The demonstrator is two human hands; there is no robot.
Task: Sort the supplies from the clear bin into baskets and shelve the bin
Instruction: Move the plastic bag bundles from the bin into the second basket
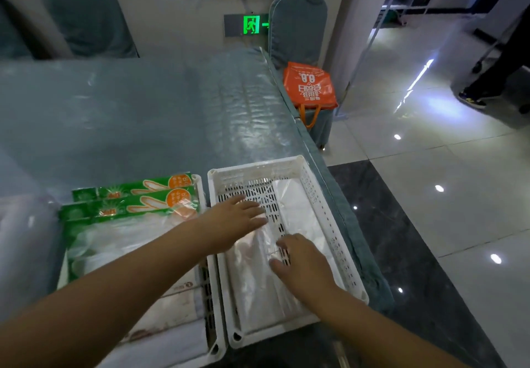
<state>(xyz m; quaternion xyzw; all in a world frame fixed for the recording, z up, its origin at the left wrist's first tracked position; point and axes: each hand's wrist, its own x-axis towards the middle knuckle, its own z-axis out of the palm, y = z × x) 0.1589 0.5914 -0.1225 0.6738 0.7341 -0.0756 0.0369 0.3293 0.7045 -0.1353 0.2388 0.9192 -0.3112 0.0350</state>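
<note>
My left hand [238, 218] and right hand [301, 264] lie flat and open, holding nothing, on slippery plastic bags [258, 275] that could slide and bunch up in the white basket [329, 224].

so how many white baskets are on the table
2, side by side at the near edge: the left basket holds green-labelled packs; the right basket holds clear bags, both hands in it.

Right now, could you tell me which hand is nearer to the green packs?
Left. The left hand lies flat in the right basket, just right of the green packs in the neighbouring basket. The right hand sits farther right and nearer the person.
</note>
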